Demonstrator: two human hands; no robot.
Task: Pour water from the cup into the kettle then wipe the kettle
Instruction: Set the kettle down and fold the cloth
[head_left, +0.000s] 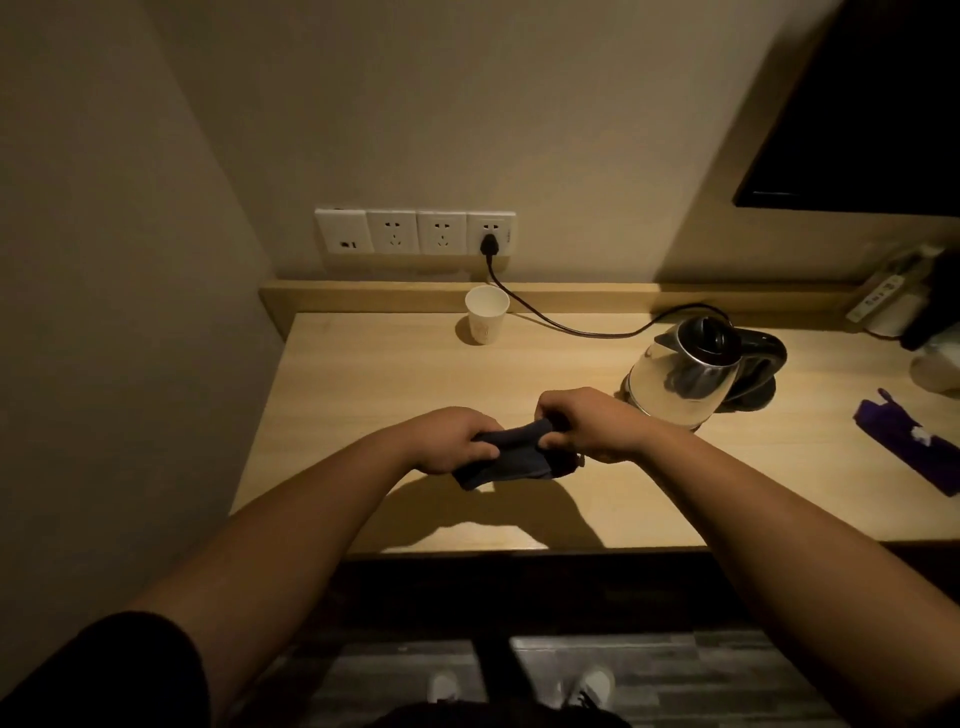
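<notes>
Left hand (451, 440) and right hand (589, 423) both clench dark cloth (511, 457), likely bunching it for wiping; glass kettle (685, 379) just beyond right grip.

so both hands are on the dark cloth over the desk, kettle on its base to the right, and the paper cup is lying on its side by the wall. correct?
Not quite: the paper cup stands upright near the wall, its open mouth facing up, as the head view shows. The rest holds: the left hand and right hand both grip the dark cloth over the desk, and the kettle sits on its base to the right.
</notes>
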